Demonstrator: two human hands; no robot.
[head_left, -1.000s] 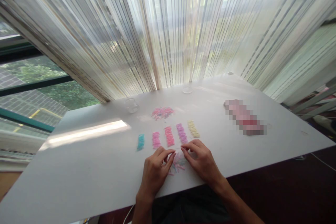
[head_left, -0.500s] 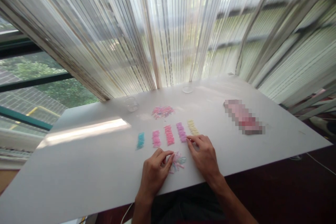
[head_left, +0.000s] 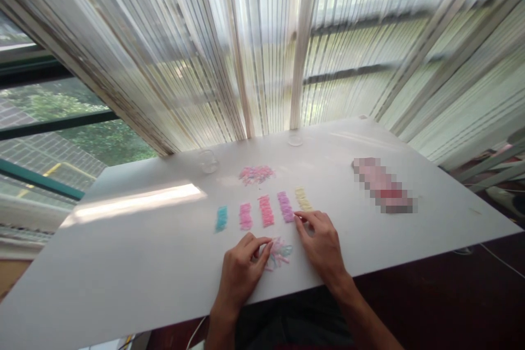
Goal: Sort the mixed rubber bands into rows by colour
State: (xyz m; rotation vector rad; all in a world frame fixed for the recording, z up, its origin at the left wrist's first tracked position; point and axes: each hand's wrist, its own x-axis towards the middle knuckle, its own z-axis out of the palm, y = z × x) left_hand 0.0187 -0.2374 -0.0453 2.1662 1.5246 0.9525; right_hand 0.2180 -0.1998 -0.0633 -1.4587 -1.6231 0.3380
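Several colour groups of small pieces lie in a row on the white table: teal [head_left: 221,219], pink [head_left: 245,216], coral [head_left: 266,211], purple [head_left: 285,206] and yellow [head_left: 303,198]. My left hand [head_left: 246,260] is pinched at the left edge of a small mixed pile [head_left: 281,251]; what its fingertips hold is too small to make out. My right hand [head_left: 320,238] has thumb and forefinger together at the lower end of the purple group, and anything between them is too small to tell. A larger mixed pile [head_left: 256,175] lies behind the row.
On the white table [head_left: 143,251], a clear round container [head_left: 208,162] stands at the back left and a clear round dish [head_left: 295,140] near the curtain [head_left: 262,65]. A blurred-out pinkish object [head_left: 383,186] lies at the right.
The camera view has shifted slightly, so the table's things sit a little farther right. Both hands keep nearly the same pose and place.
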